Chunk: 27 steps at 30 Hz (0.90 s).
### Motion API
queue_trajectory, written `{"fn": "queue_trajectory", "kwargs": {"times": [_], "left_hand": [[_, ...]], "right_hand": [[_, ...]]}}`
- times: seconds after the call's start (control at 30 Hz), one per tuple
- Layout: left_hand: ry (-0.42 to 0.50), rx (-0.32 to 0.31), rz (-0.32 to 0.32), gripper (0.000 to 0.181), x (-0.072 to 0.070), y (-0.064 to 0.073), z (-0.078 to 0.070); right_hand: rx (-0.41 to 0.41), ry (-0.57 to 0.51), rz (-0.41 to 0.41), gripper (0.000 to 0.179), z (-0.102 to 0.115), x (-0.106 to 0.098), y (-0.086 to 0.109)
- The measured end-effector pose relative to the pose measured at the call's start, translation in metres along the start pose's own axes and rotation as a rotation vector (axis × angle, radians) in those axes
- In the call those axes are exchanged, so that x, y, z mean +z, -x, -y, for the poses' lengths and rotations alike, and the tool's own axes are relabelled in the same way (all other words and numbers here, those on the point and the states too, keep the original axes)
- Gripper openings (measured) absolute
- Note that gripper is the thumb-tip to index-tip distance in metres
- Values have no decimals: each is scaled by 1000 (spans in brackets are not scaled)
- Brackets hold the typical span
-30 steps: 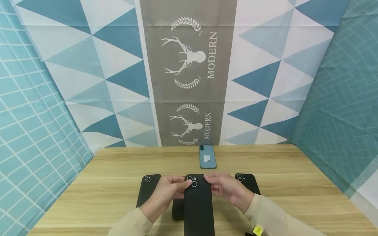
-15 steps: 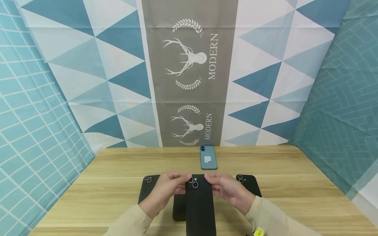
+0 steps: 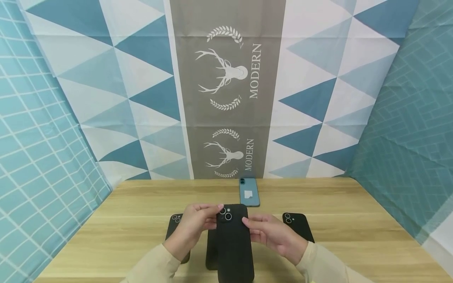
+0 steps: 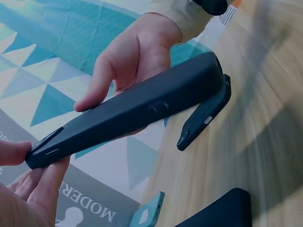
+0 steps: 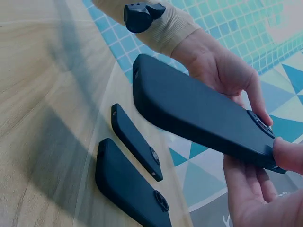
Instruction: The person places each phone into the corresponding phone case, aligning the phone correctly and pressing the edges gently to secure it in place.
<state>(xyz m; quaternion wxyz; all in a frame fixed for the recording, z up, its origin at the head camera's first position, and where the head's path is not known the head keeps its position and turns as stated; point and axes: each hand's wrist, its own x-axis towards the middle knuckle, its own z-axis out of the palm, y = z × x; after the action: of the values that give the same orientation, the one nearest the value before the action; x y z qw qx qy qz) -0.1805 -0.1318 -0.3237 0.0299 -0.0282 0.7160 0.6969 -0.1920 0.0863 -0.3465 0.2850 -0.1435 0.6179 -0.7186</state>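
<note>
One matte-black rectangular phone (image 3: 234,247) is pinched by left hand (image 3: 194,226) and right hand (image 3: 274,236). The right hand has moved lower along its edge — handling seems unfinished.

Dim wrist views, soft shadows across the tabletop (image 5: 28,85).

Bench (image 3: 148,198): pale, streaky wood grain. Blue phone (image 3: 252,200) at 12 o'clock near far edge, white patch on upturned back. Second phone (image 3: 172,228), black, at 9 o'clock; third phone (image 3: 300,227), black, at 3. Fourth phone (image 3: 211,251), black, near 7, partly hidden.
</note>
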Motion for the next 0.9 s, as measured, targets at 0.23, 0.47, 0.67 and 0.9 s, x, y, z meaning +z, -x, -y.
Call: {"fn": "queue_trajectory", "kwargs": {"times": [0.23,0.47,0.67,0.9], "left_hand": [[69,-31,105,47,-3,-3,1],[36,-7,228,40,-9,3,10],[2,17,196,39,-8,6,8],[6,-8,112,38,-4,5,6]], "right_hand": [[-36,-22,-91,35,6,5,4],[-41,-9,-132,45,11,8,8],[-48,-16,-125,52,12,7,6],[-47,-57,-91,52,9,8,5]]}}
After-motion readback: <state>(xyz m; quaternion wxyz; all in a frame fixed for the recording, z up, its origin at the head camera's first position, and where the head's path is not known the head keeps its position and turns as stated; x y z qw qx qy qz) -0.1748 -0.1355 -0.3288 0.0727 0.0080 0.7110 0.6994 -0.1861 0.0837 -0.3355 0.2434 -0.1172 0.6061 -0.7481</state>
